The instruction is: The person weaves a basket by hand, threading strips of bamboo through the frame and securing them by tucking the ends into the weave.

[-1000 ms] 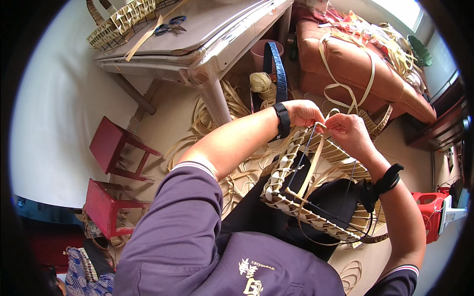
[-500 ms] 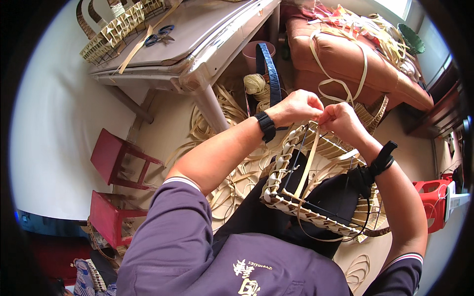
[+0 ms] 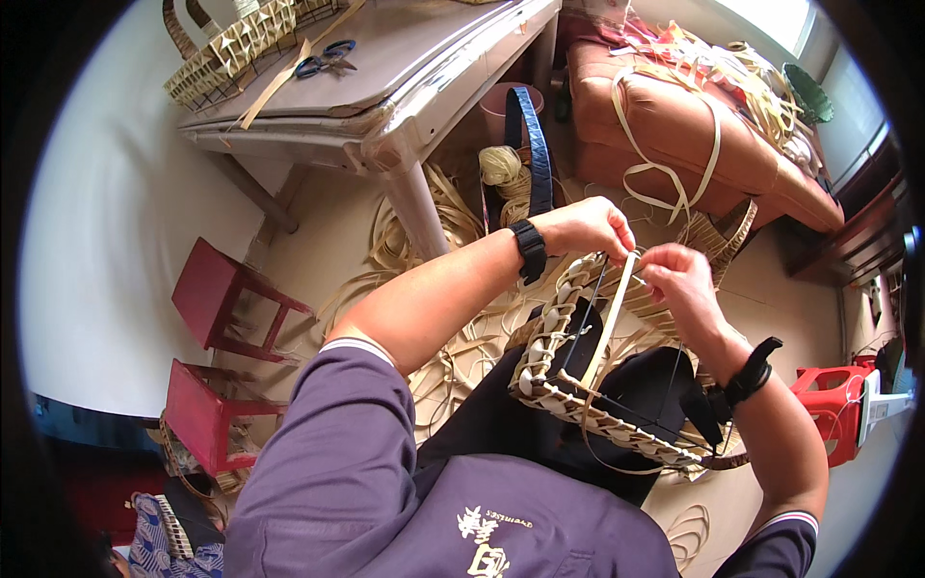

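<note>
Change: your left hand and right hand rose slightly on the basket rim | grip: both pinched on the strip, now pulled taut | weave tightening.

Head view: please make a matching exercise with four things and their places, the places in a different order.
Things:
1. scissors
2. woven basket frame
3. red stools
4. ball of twine

Places:
A. on the floor by the wall, at the person's left
B. on the table top
C. on the floor beside the table leg
D. on the person's lap, under both hands

Pairs: 1-B, 2-D, 3-A, 4-C
</note>
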### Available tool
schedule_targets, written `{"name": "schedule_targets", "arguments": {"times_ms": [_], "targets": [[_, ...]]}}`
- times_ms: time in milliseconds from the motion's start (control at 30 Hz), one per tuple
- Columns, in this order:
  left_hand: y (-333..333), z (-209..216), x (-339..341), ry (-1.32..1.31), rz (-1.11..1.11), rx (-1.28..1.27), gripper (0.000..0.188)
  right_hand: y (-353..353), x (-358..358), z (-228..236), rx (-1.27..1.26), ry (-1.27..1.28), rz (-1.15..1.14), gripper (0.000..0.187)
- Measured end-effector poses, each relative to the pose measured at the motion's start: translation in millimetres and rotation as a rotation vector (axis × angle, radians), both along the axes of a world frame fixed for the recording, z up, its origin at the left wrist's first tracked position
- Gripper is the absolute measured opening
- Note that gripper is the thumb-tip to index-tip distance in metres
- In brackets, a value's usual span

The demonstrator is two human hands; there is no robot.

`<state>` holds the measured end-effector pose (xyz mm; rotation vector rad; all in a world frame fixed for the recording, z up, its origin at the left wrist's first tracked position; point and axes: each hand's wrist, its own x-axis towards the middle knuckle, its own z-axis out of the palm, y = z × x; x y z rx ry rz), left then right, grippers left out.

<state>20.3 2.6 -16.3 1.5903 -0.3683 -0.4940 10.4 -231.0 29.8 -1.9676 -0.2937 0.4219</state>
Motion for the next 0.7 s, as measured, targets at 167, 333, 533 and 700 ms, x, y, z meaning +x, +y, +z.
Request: {"name": "schedule_targets", "arguments": {"times_ms": [167,333,533,700], "targets": [[-6,-5,0,-0.052,0.056,0.052,0.024,2,-21,-15,0.354,0.559,-0.027,0.046],[-12,-13,6,-0.129,0.081,0.073,0.027,20,-44,-32,0.533,0.488,-0.274,0.05],[-12,-13,5,-0.116,0.078,0.095,0.026,22,-24,-38,0.48,0.466,-0.134,0.03],[-14,-18,-2,-0.176,0.153,0.097,0.027,15,-20,-40,0.348,0.492,-0.192,0.01]]}}
